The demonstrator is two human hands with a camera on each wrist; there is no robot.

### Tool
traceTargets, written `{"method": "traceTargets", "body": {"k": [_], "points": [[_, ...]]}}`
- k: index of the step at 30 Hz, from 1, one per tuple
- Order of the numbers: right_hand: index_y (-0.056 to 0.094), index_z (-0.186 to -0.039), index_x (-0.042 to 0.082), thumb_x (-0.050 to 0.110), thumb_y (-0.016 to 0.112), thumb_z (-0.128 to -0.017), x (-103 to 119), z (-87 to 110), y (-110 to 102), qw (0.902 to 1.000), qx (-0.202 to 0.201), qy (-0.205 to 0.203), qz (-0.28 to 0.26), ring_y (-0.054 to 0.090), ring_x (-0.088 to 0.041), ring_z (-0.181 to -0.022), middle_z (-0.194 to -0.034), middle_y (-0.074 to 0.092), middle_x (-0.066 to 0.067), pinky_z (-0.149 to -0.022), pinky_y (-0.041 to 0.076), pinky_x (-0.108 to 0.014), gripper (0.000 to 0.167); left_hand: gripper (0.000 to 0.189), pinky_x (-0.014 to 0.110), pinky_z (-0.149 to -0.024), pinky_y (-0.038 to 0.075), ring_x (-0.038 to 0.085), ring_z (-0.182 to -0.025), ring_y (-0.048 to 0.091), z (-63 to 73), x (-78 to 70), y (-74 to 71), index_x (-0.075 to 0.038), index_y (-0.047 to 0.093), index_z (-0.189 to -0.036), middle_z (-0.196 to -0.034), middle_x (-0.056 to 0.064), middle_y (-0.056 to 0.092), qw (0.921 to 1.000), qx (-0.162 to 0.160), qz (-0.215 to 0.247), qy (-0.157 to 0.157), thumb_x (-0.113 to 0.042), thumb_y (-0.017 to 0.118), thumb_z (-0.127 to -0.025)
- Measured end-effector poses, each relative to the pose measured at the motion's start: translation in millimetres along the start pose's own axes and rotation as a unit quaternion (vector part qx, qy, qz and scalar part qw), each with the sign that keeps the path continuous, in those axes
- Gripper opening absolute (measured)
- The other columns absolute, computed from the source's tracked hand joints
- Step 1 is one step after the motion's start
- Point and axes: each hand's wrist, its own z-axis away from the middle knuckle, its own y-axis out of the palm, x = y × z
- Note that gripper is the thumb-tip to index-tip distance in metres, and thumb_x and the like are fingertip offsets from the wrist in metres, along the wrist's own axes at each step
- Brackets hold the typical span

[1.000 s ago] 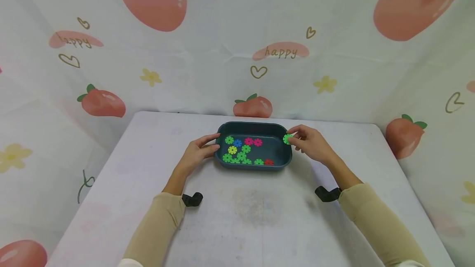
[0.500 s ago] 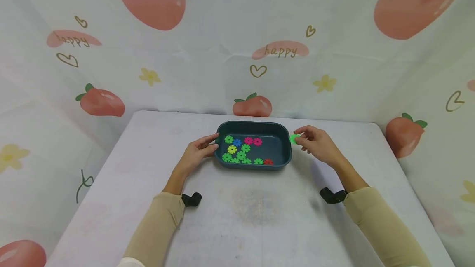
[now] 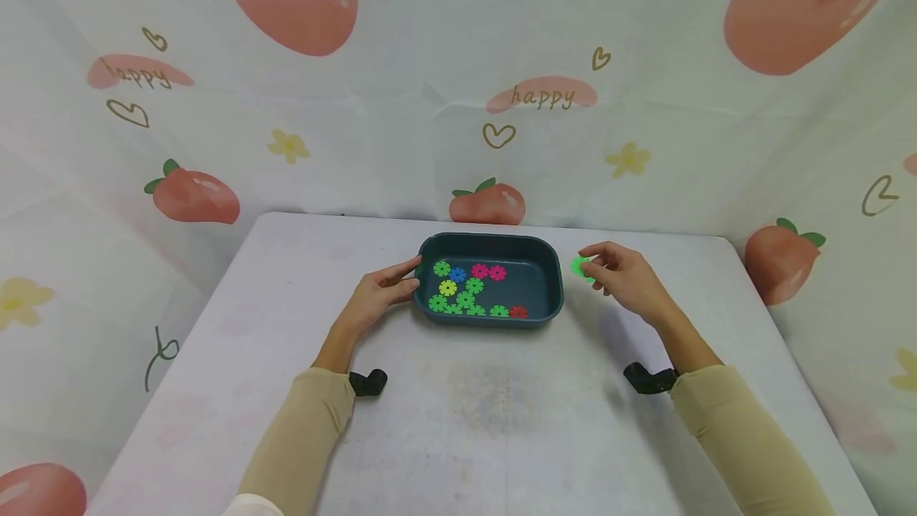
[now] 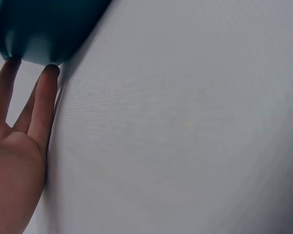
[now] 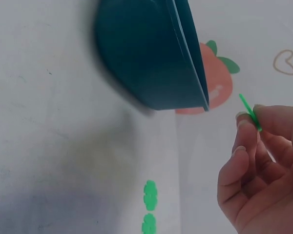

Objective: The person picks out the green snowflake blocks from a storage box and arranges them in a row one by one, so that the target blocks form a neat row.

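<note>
A dark teal plastic basin (image 3: 528, 285) stands near the table's far side, with several toothed plastic discs inside: green (image 3: 475, 286), blue (image 3: 458, 275), yellow (image 3: 447, 288), pink (image 3: 497, 272) and red (image 3: 518, 312). My left hand (image 3: 372, 297) touches the basin's left end; in the left wrist view its nearly straight fingers (image 4: 44, 105) meet the outer wall (image 4: 44, 29). To the right of the basin, my right hand (image 3: 626, 281) pinches one green disc (image 3: 580, 267) between thumb and fingertips. The right wrist view shows this disc (image 5: 250, 113) edge-on, raised above the table.
Two more green discs (image 5: 150, 195) lie on the white table (image 3: 494, 452) in the right wrist view; the right hand hides them in the head view. A patterned cloth (image 3: 401, 62) hangs behind the table. Black wrist mounts (image 3: 648, 378) stick out beside both wrists.
My right hand has moved right with the pinched green disc, from over the basin's right rim to beyond it. The left hand stays at the basin's left end.
</note>
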Motion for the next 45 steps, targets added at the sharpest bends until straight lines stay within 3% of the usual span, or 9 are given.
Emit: {"method": "traceTargets", "body": {"k": [9, 14, 18, 29, 36, 45], "points": [[0.062, -0.129, 0.001, 0.030, 0.065, -0.101, -8, 0.6, -8, 0.9984, -0.032, 0.046, -0.011, 0.067, -0.018, -0.081, -0.102, 0.069, -0.017, -0.068, 0.056, -0.025, 0.040, 0.058, 0.025, -0.095, 0.058, 0.004, -0.116, 0.068, 0.0, -1.3, -1.0, -0.021, 0.057, -0.147, -0.156, 0.003, 0.052, 0.9999, -0.006, 0.008, -0.008, -0.030, 0.076, -0.093], [0.060, -0.131, -0.002, 0.031, 0.063, -0.102, -18, 0.0, -12, 0.9948, -0.040, 0.089, -0.029, 0.070, -0.014, -0.085, -0.098, 0.072, -0.006, -0.070, 0.057, -0.022, 0.044, 0.057, 0.024, -0.095, 0.058, 0.003, -0.112, 0.069, -0.4, -2.3, -1.3, -0.021, 0.058, -0.147, -0.156, 0.003, 0.053, 0.9997, -0.005, 0.015, -0.016, -0.029, 0.077, -0.093], [0.060, -0.132, -0.003, 0.028, 0.063, -0.102, -29, 0.0, -17, 0.9929, -0.050, 0.102, -0.034, 0.071, -0.010, -0.083, -0.101, 0.073, -0.009, -0.071, 0.058, -0.022, 0.044, 0.058, 0.023, -0.094, 0.058, 0.004, -0.110, 0.070, -0.4, -3.3, -1.5, -0.021, 0.057, -0.147, -0.155, 0.003, 0.053, 0.9996, -0.003, 0.014, -0.023, -0.029, 0.076, -0.093], [0.060, -0.132, -0.006, 0.026, 0.060, -0.103, -60, -0.8, -25, 0.9877, -0.079, 0.135, 0.010, 0.066, -0.012, -0.080, -0.101, 0.071, -0.014, -0.068, 0.056, -0.019, 0.043, 0.058, 0.021, -0.093, 0.057, 0.001, -0.107, 0.070, 0.1, -4.8, -2.0, -0.020, 0.056, -0.147, -0.155, 0.005, 0.053, 0.9993, -0.004, 0.014, -0.035, -0.029, 0.076, -0.093], [0.062, -0.131, -0.003, 0.026, 0.061, -0.102, -68, -1.3, -25, 0.9808, -0.093, 0.168, 0.036, 0.062, -0.011, -0.080, -0.103, 0.070, -0.013, -0.066, 0.053, -0.019, 0.042, 0.058, 0.020, -0.093, 0.057, 0.000, -0.107, 0.070, 0.7, -4.5, -3.1, -0.020, 0.056, -0.148, -0.156, 0.005, 0.052, 0.9991, -0.003, 0.016, -0.038, -0.027, 0.076, -0.094], [0.066, -0.126, -0.002, 0.026, 0.061, -0.101, -79, -3.9, -24, 0.9741, -0.107, 0.170, 0.104, 0.059, -0.022, -0.088, -0.114, 0.069, -0.025, -0.068, 0.045, -0.023, 0.038, 0.058, 0.020, -0.093, 0.057, 0.002, -0.109, 0.070, 0.0, -7.7, -0.2, -0.023, 0.058, -0.146, -0.153, 0.004, 0.055, 0.9991, -0.006, 0.007, -0.041, -0.033, 0.078, -0.092]]}}
